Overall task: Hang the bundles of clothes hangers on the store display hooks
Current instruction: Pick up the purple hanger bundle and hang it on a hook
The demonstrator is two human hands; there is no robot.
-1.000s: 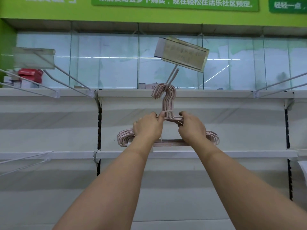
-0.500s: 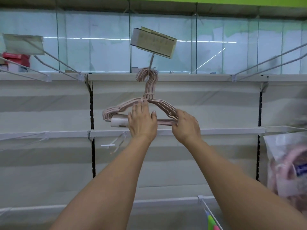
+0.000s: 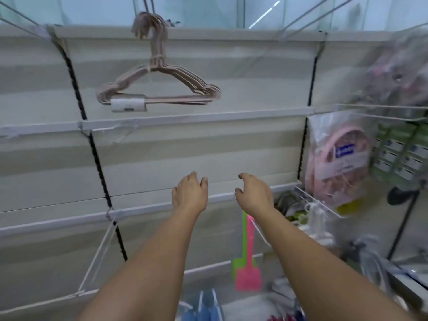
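Observation:
A bundle of pink wire hangers [image 3: 159, 89], tied at the neck and with a white label on its lower bar, hangs by its hooks from a display hook [image 3: 148, 5] at the top of the view. My left hand [image 3: 190, 193] and my right hand [image 3: 253, 193] are well below it, both empty with fingers loosely spread, palms facing the shelf wall. Neither hand touches the bundle.
Empty wire hooks [image 3: 97, 256] stick out at lower left and upper right. A bagged pink hanger pack [image 3: 335, 158] hangs at right. Green and pink fly swatters [image 3: 247, 262] hang below my right hand. More goods lie at bottom right.
Both hands let go of the hanger bundle and dropped well below it. The bundle now hangs free on the hook. My view has tilted down.

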